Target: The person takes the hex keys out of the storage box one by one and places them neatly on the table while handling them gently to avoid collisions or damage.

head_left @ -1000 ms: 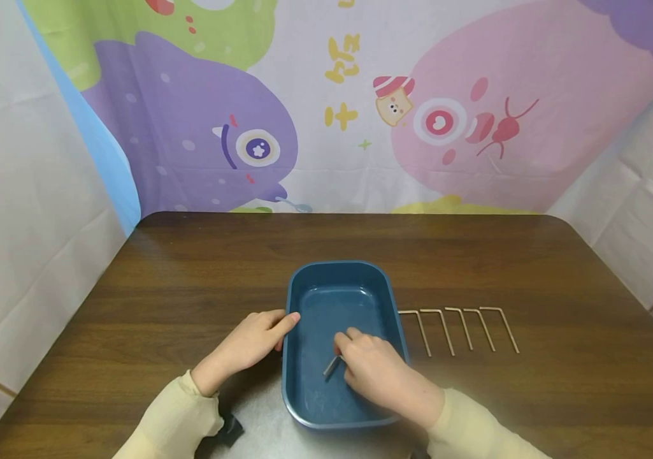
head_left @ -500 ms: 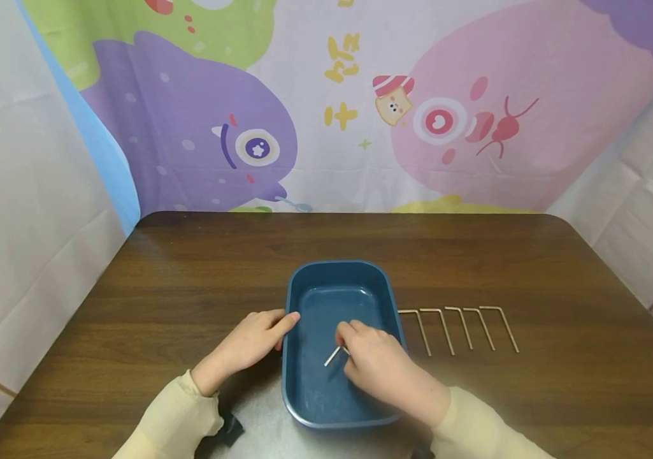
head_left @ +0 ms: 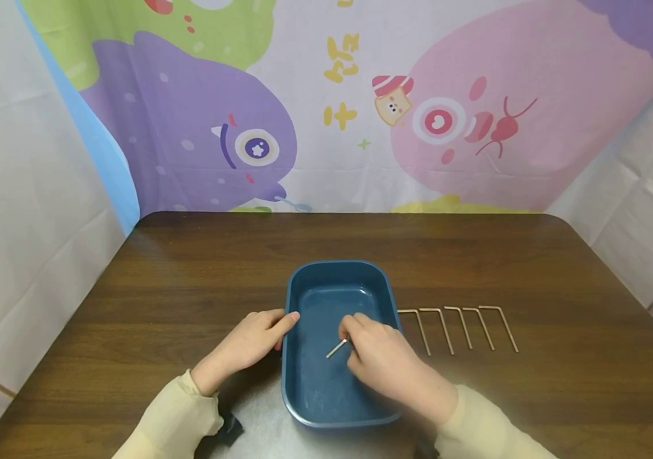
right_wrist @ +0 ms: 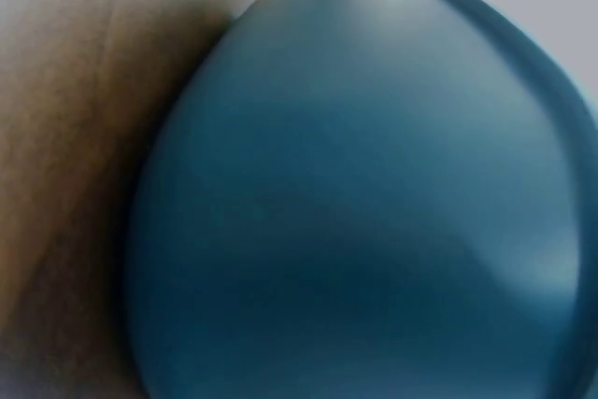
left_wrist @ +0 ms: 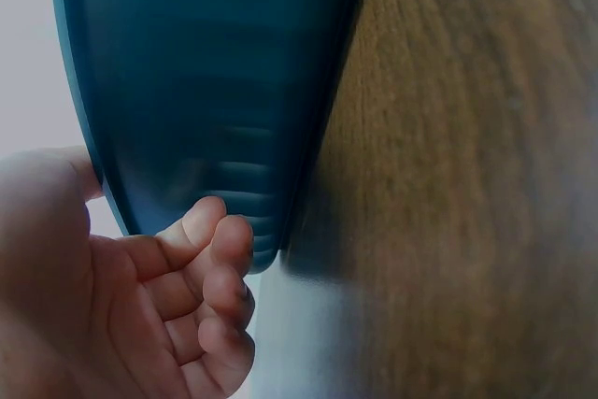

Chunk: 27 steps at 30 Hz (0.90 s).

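Observation:
A deep blue rectangular tub [head_left: 326,398] stands on the table in front of the person. The left hand [head_left: 248,344] holds its left side, thumb over the rim and fingers against the outer wall. In the left wrist view, those fingers [left_wrist: 217,277] bend against the wall. Over the tub's inside, the right hand [head_left: 380,357] pinches an Allen key [head_left: 335,349] between thumb and fingers; one short length pokes out to the left, the rest hidden by the hand. The right wrist view is filled by the tub's outer wall [right_wrist: 355,184], with the right hand out of sight.
Several L-shaped Allen keys [head_left: 448,335] lie in a row on the brown wooden table [head_left: 188,255], right of the tub. A printed cartoon cloth [head_left: 315,95] hangs behind the table. Something dark [head_left: 230,431] lies by the left sleeve.
The right hand has moved slightly up and to the right in the head view, and the pinched Allen key's free end has swung up with it. The left hand and tub stay put.

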Tool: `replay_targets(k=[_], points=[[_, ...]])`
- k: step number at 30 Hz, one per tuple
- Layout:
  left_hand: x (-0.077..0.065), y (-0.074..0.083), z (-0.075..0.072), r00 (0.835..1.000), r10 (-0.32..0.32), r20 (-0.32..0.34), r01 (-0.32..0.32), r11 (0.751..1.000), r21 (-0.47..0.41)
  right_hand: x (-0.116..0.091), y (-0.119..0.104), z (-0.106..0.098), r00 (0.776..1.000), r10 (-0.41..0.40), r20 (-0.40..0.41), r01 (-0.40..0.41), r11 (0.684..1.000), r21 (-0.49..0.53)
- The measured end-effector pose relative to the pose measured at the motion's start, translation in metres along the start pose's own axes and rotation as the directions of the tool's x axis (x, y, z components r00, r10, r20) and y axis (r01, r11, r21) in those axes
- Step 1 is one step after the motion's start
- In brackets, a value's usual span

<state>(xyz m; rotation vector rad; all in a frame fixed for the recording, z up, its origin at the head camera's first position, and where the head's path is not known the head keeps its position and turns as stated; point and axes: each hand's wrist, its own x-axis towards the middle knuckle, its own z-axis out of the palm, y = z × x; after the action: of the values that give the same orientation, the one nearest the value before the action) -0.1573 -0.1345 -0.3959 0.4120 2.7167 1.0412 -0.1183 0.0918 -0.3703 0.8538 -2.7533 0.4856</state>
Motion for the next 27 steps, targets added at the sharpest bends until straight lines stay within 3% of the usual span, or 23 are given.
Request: replay_targets(k=[27], points=[[0.0,-0.001,0.0,1.0,0.005,0.009,-0.005,1.0,-0.001,0.004,0.008,-0.028,0.994,0.102,-0.047,-0.098,0.992,0.076]])
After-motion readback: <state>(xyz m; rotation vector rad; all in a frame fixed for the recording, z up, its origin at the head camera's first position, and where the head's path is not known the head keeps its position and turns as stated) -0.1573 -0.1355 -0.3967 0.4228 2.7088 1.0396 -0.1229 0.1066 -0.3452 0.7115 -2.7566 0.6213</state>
